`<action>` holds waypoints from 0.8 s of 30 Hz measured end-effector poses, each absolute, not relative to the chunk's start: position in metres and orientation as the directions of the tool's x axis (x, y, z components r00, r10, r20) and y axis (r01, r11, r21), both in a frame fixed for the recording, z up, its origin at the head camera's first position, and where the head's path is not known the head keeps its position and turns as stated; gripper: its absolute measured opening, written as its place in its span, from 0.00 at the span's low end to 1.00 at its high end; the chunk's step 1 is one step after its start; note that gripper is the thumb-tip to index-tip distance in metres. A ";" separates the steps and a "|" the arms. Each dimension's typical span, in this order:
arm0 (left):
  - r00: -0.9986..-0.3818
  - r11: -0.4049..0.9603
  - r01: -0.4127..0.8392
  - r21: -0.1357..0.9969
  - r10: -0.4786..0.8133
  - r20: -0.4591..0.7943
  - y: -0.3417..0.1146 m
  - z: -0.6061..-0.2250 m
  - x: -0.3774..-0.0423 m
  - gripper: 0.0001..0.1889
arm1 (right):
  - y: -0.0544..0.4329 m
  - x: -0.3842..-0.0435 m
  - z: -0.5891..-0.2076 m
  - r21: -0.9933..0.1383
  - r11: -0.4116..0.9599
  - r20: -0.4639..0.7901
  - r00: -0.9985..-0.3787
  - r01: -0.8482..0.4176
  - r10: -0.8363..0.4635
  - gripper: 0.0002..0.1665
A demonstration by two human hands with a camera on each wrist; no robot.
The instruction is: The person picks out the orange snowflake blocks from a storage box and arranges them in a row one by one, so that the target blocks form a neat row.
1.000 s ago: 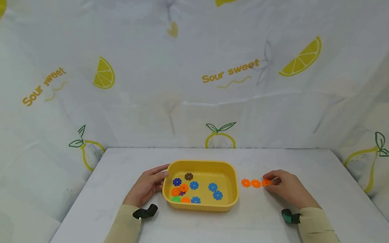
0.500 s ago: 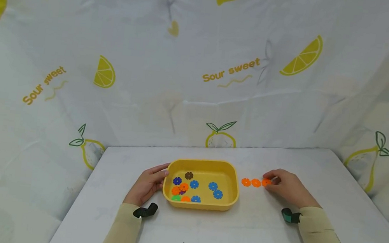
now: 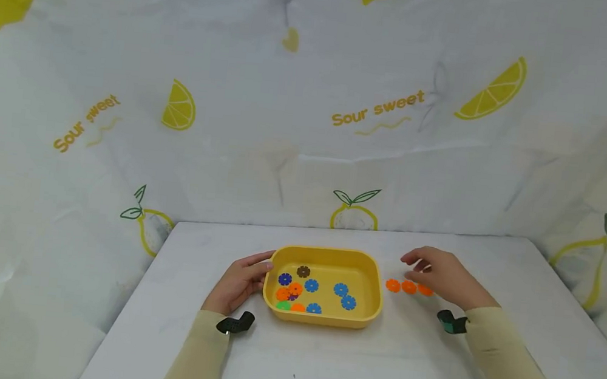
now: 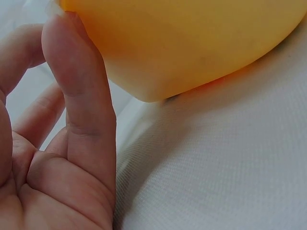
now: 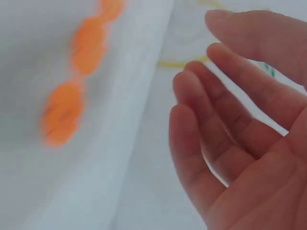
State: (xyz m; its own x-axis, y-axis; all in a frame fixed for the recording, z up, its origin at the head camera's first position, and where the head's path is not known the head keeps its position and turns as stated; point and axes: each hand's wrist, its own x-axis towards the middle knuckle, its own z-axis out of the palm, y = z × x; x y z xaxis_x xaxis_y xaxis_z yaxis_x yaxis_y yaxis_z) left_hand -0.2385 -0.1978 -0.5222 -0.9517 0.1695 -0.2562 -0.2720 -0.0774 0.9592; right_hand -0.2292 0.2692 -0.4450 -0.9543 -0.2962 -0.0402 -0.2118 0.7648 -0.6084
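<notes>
My left hand grips the left end of a yellow plastic tray, its thumb at the rim and its fingers round the far side. Notched plastic discs lie inside, among them a brown disc, a dark blue disc, a green disc, several light blue discs and orange discs. To the right of the tray, three orange discs form a row on the table. My right hand hovers above the row's right end, fingers loosely bent, with nothing between them.
A white cloth covers the table. Behind it hangs a white curtain with lemon prints, meeting the table's back edge. Black straps with small mounts sit at both wrists.
My right hand has let go of the rightmost orange disc and risen slightly up and left over the row. The head view has shifted a little; my left hand keeps its hold.
</notes>
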 end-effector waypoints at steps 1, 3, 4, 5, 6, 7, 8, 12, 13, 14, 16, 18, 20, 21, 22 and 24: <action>-0.953 -0.077 -0.270 0.960 0.167 -0.254 -0.199 -0.522 -0.238 0.31 | 0.259 -0.235 -0.439 -0.610 0.755 -0.033 -0.944 -0.242 -0.329 0.20; -0.954 -0.078 -0.265 0.961 0.165 -0.250 -0.201 -0.522 -0.238 0.30 | 0.237 -0.245 -0.428 -0.620 0.723 -0.023 -0.914 -0.305 -0.406 0.18; -0.955 -0.075 -0.261 0.963 0.165 -0.246 -0.201 -0.522 -0.238 0.29 | 0.227 -0.249 -0.423 -0.621 0.710 -0.023 -0.897 -0.333 -0.441 0.17; -0.955 -0.073 -0.259 0.963 0.165 -0.245 -0.201 -0.522 -0.238 0.29 | 0.216 -0.253 -0.419 -0.616 0.700 -0.024 -0.880 -0.361 -0.475 0.16; -0.956 -0.069 -0.258 0.964 0.166 -0.244 -0.201 -0.521 -0.238 0.29 | 0.204 -0.257 -0.416 -0.610 0.693 -0.034 -0.861 -0.384 -0.507 0.15; -0.956 -0.061 -0.253 0.966 0.167 -0.240 -0.201 -0.521 -0.238 0.29 | 0.193 -0.260 -0.413 -0.608 0.683 -0.045 -0.841 -0.405 -0.539 0.15; -0.957 -0.056 -0.252 0.966 0.165 -0.240 -0.201 -0.520 -0.237 0.29 | 0.181 -0.262 -0.411 -0.602 0.677 -0.060 -0.821 -0.423 -0.567 0.15; -0.956 -0.031 -0.252 0.967 0.162 -0.244 -0.201 -0.520 -0.238 0.29 | 0.138 -0.266 -0.411 -0.547 0.670 -0.140 -0.734 -0.502 -0.665 0.15; -0.956 -0.027 -0.253 0.967 0.159 -0.245 -0.201 -0.520 -0.239 0.28 | 0.128 -0.266 -0.412 -0.534 0.666 -0.162 -0.711 -0.520 -0.685 0.15; -0.956 -0.028 -0.253 0.967 0.158 -0.246 -0.201 -0.519 -0.239 0.28 | 0.119 -0.266 -0.413 -0.523 0.665 -0.185 -0.690 -0.534 -0.700 0.15; -0.957 -0.028 -0.248 0.968 0.159 -0.241 -0.201 -0.519 -0.239 0.27 | 0.102 -0.266 -0.416 -0.499 0.664 -0.225 -0.657 -0.557 -0.720 0.15; -0.957 -0.026 -0.247 0.969 0.161 -0.240 -0.202 -0.519 -0.240 0.27 | 0.088 -0.264 -0.419 -0.479 0.658 -0.252 -0.627 -0.581 -0.737 0.15; -0.956 -0.027 -0.253 0.967 0.161 -0.246 -0.203 -0.520 -0.241 0.27 | 0.076 -0.262 -0.420 -0.448 0.657 -0.273 -0.607 -0.606 -0.746 0.14; -0.955 -0.027 -0.255 0.967 0.161 -0.247 -0.203 -0.520 -0.241 0.28 | 0.070 -0.261 -0.422 -0.425 0.654 -0.276 -0.599 -0.626 -0.752 0.14; -0.955 -0.026 -0.256 0.966 0.162 -0.248 -0.203 -0.521 -0.241 0.28 | 0.066 -0.260 -0.424 -0.404 0.646 -0.276 -0.587 -0.647 -0.761 0.14; -0.954 -0.020 -0.256 0.966 0.165 -0.249 -0.201 -0.523 -0.243 0.27 | 0.057 -0.257 -0.428 -0.357 0.641 -0.283 -0.575 -0.680 -0.767 0.15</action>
